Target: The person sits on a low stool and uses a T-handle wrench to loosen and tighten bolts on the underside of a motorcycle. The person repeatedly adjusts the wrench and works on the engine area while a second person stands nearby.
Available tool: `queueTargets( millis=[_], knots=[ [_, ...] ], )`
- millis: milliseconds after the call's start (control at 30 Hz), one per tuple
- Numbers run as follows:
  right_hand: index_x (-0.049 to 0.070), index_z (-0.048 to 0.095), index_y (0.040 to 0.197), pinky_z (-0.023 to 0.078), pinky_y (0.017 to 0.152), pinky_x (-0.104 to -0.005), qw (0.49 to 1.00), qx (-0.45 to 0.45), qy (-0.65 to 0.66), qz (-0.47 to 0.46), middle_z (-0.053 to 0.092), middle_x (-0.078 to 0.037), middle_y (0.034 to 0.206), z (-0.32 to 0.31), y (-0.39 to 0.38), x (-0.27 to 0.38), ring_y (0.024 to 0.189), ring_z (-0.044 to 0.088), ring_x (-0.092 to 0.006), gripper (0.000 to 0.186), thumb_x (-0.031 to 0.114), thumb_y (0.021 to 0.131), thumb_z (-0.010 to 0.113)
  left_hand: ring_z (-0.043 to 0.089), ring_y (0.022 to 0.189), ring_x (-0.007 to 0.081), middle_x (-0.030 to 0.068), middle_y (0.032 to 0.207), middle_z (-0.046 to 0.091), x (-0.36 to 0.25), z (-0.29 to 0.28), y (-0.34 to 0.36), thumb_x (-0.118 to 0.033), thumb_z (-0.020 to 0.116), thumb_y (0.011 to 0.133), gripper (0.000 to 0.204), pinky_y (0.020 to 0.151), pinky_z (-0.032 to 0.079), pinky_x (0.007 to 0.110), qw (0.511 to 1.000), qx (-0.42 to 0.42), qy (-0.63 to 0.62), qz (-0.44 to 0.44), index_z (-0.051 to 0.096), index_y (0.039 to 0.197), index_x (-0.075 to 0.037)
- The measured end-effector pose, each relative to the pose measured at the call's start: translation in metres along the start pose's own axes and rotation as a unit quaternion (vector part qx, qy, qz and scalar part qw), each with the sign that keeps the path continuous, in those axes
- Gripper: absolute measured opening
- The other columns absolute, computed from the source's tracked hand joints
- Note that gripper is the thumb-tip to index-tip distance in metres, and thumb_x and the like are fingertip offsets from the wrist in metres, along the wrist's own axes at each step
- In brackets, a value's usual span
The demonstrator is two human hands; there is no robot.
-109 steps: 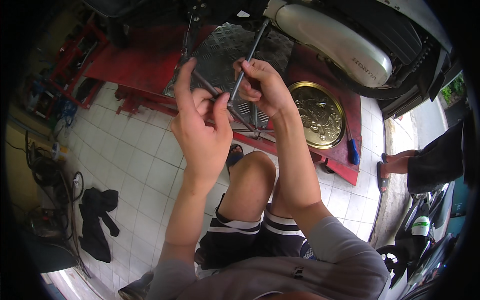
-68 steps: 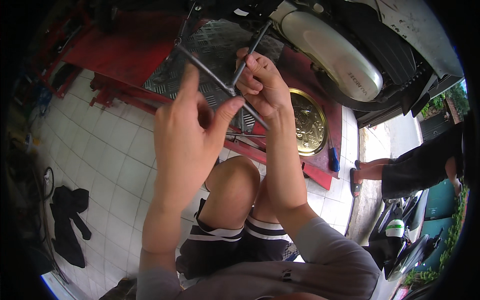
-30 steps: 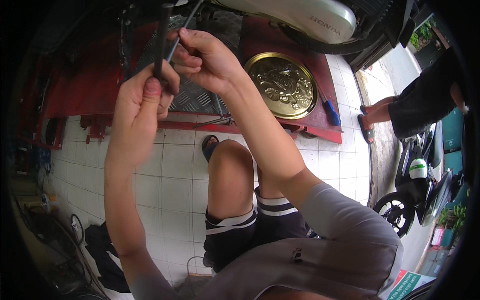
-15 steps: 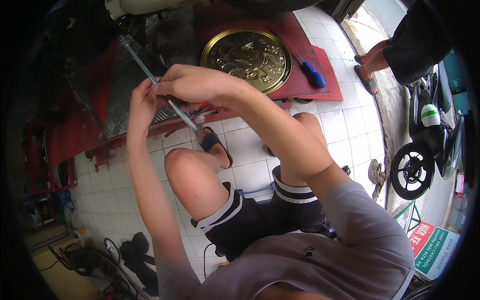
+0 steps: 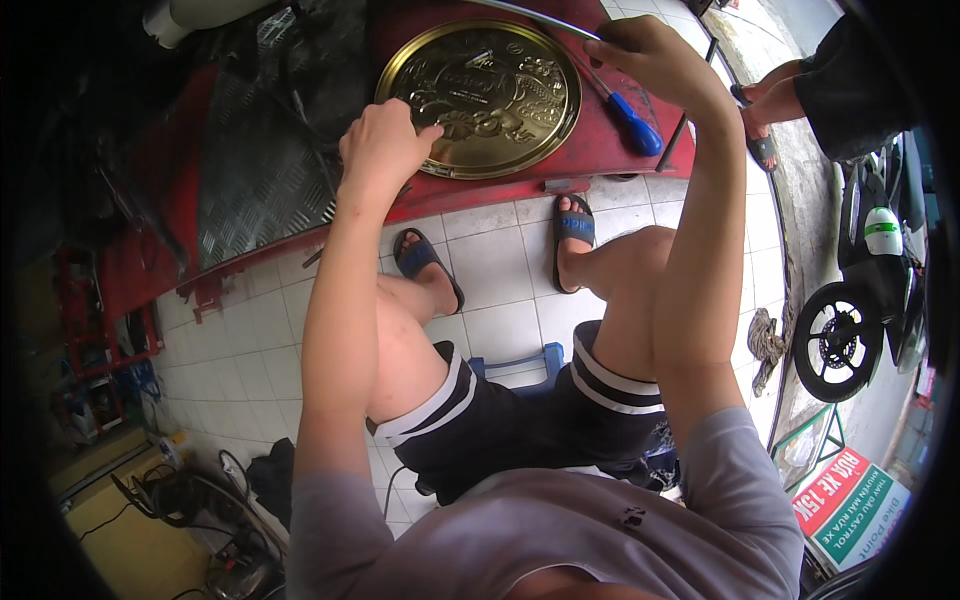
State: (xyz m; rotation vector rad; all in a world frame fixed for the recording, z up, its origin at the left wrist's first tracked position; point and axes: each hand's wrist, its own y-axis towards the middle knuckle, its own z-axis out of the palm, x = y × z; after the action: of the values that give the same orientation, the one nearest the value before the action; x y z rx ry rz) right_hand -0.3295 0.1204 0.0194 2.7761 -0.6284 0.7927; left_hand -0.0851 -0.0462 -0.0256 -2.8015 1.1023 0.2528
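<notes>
Your right hand (image 5: 650, 62) gripped the T-handled wrench (image 5: 545, 18), your left hand (image 5: 383, 148) was at the round gold tray (image 5: 540, 125)

The T-handled wrench was in your right hand: the fingers were closed around it. Its shaft pointed to the left of this hand, above the far side of the tray, and its dark crossbar (image 5: 671, 145) seemed to pass behind your right forearm (image 5: 705, 220). Your left hand was over the near left rim with bent fingers; I cannot tell whether they pinched something or touched the rim.

For handling it well, I judge that a firm grip close to the crossbar was good, because a long shaft could swing easily. It was wise to keep this shaft clear of the rim and to turn the wrist slowly.

Now the count, from near to far. Just on the near side of your right hand lay one screwdriver with a blue handle (image 5: 632, 122), on one red bench (image 5: 595, 150), beside the one tray. To the right of this hand stood another person (image 5: 860, 95), with two sandals. Nearer to your body than your hands were your own two sandals (image 5: 574, 226), one crumpled rag (image 5: 766, 350) and one blue stool (image 5: 515, 370). Farther right I counted at least one motorcycle (image 5: 838, 340).
</notes>
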Motion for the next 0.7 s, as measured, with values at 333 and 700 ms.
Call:
queueTargets(
  millis=[333,700],
  knots=[
    [0.016,0.077,0.093,0.054,0.079,-0.0345,0.99,0.008,-0.053,0.13,0.072,-0.008,0.086,0.014,0.003,-0.055,0.079,0.068,-0.0219,0.023,0.027,0.074,0.073,0.061,0.092,0.034,0.0171,0.094,0.063,-0.018,0.075,0.104,-0.013,0.072,0.077,0.025,0.081,0.049,0.04,0.945,-0.223,-0.177,0.163,0.07,0.1,-0.005],
    [0.014,0.077,0.094,0.052,0.075,-0.0315,0.988,0.05,-0.015,0.147,0.073,-0.007,0.085,0.02,0.003,-0.064,0.078,0.067,-0.0194,0.02,0.024,0.079,0.067,0.061,0.091,0.0305,0.0086,0.094,0.062,-0.039,0.083,0.115,-0.012,0.07,0.078,0.007,0.079,0.049,0.041,0.953,-0.185,-0.204,0.127,0.069,0.086,-0.011]
  ],
)
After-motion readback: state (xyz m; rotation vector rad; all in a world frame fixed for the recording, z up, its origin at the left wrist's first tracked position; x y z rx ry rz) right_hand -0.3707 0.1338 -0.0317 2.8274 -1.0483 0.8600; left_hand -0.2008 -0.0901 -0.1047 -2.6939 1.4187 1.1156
